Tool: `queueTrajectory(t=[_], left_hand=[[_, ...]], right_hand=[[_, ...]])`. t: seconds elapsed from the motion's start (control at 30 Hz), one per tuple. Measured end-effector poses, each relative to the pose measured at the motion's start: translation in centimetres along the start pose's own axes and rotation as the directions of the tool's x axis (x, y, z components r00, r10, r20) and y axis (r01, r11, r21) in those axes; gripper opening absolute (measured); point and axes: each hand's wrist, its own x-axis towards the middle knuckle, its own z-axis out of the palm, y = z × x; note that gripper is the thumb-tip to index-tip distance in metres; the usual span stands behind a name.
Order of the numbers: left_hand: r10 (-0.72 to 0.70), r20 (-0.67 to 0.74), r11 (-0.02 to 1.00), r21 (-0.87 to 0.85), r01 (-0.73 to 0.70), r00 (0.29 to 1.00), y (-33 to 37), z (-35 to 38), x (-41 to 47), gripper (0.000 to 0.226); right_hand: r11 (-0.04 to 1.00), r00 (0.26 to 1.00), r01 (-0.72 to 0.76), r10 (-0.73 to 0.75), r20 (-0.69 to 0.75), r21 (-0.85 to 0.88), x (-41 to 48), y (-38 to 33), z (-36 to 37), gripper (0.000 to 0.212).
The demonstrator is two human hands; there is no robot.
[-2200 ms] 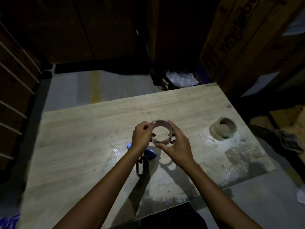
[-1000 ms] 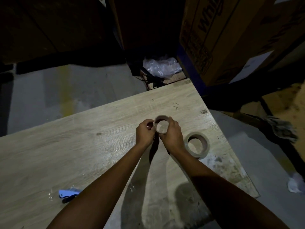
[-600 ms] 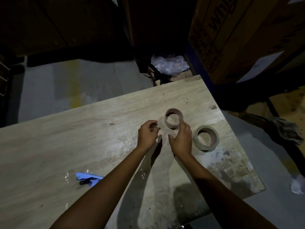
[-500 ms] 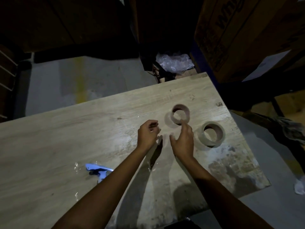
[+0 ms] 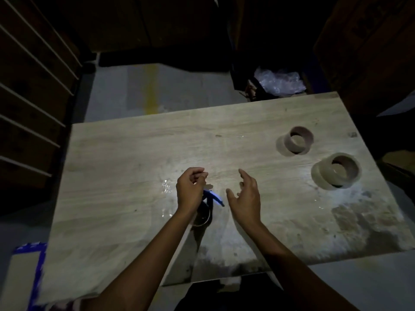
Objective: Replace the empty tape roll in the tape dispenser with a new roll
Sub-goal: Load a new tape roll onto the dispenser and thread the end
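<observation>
The tape dispenser, blue with a black round part, lies on the wooden table, partly hidden under my left wrist. My left hand hovers just over it with its fingers curled and nothing seen in them. To the dispenser's right, my right hand is held with its fingers spread and empty. The empty brown cardboard core stands at the table's far right. The new, thicker tape roll lies just in front of the core, both well away from my hands.
Dark cardboard boxes rise behind the table's right corner, with crumpled clear plastic beside them. Slatted shelving runs along the left. The grey floor has a yellow stripe. A blue-edged sheet lies at the lower left.
My right hand let go of the empty core at the far right of the table. Both hands then pulled back to the dispenser, and the view swung left.
</observation>
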Motion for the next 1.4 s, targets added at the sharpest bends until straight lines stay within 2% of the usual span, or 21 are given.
queueTrajectory(t=[0.2,0.43,0.7,1.07,1.17,1.4], left_hand=[[-0.017,-0.028,1.0,0.01,0.017,0.999,-0.9,-3.0,-0.2,0.021],[-0.007,0.037,1.0,0.029,0.006,0.999,0.0,-0.6,-0.5,0.019],[0.052,0.232,0.996,0.054,-0.067,0.971,2.3,9.2,-1.2,0.02],[0.09,0.459,0.987,0.079,-0.142,0.884,5.3,24.7,-2.5,0.019],[0.082,0.498,0.983,0.102,-0.152,0.863,5.1,28.1,-2.6,0.011],[0.091,0.54,0.949,0.208,-0.237,0.837,4.5,33.6,-2.1,0.026]], right_hand=[[0.999,0.998,-0.003,0.0,0.056,0.052,-2.3,-1.5,2.3,0.067],[0.997,0.999,-0.04,0.041,-0.012,0.073,-2.1,-1.0,0.8,0.068],[0.987,0.971,-0.105,0.129,-0.203,0.126,0.4,2.6,-6.7,0.069],[0.962,0.875,-0.205,0.262,-0.407,0.18,4.2,10.3,-17.4,0.069],[0.956,0.855,-0.236,0.289,-0.43,0.174,5.3,12.3,-19.5,0.068],[0.93,0.827,-0.34,0.366,-0.426,0.139,8.2,15.6,-22.6,0.072]])
